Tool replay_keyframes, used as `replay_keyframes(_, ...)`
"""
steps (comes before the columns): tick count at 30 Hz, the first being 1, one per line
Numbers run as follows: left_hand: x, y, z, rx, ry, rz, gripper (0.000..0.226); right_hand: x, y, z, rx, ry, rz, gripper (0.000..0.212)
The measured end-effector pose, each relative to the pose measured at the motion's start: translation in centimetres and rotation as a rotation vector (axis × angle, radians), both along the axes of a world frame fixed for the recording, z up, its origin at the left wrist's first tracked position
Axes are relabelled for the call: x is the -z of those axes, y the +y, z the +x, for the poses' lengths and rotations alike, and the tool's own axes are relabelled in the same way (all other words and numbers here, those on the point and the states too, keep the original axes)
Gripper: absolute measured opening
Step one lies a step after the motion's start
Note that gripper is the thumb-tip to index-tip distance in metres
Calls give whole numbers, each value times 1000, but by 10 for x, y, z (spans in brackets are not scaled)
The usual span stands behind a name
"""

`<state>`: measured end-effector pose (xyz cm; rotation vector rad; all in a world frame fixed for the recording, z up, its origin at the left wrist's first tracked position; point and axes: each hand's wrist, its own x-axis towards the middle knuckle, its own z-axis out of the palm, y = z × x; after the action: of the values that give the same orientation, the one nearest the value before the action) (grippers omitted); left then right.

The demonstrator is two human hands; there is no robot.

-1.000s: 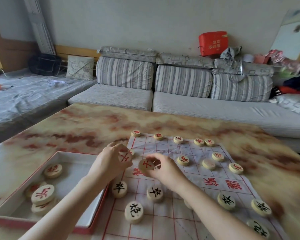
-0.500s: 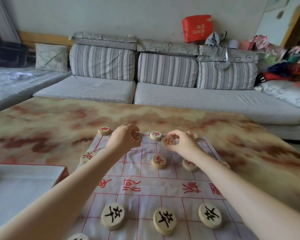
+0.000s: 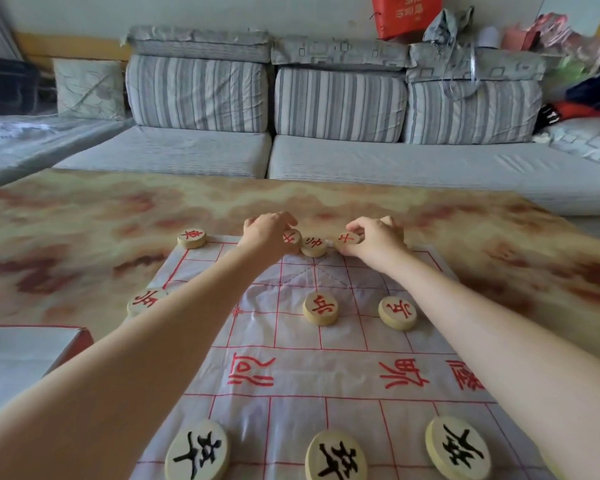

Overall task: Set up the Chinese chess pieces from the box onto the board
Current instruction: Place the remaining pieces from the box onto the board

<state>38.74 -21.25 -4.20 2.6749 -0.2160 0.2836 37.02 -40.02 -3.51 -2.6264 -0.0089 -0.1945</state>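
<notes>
While each hand pinches a red piece at the far edge of the board (image 3: pixel 291 341), the setup looks only partly done. The left hand (image 3: pixel 269 233) holds its left red piece (image 3: pixel 291 237) between thumb and curled fingers, just beside the middle piece (image 3: pixel 313 245) of the far row. The right hand (image 3: pixel 378 237) pinches the right red piece (image 3: pixel 349 238) on the other side of that middle piece, low over the cloth. Already down are a corner piece (image 3: pixel 192 238), three red soldiers (image 3: pixel 320 308) on the row nearer the middle, and three black soldiers (image 3: pixel 336 457) close to the camera. Several far-row spots look unfilled, though the arms hide some. Only a corner of the box (image 3: pixel 25 355) shows at lower left on the table (image 3: pixel 84 209), so what remains inside cannot be told.
</notes>
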Motion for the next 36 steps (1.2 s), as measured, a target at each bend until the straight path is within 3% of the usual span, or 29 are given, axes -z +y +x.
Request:
replay_keyframes(10, 10, 3, -3, -35, -16, 87, 46, 9, 1, -10, -66, -20, -58, 49)
replay_keyframes(14, 10, 3, -5, -26, -52, 63, 54, 8, 5, -17, -84, -130, -44, 43)
replay_keyframes(20, -7, 10, -39, -11, -131, -31, 43, 3, 19, -51, -137, -201, 3, 31)
replay_keyframes(30, -46, 63, -155, 11, -57, -280, 31, -31, 87, -139, -381, -4, 115, 32)
replay_keyframes(36, -51, 129, -221, -96, 8, -301, 28, -42, 143, -196, -500, 82, 161, 34)
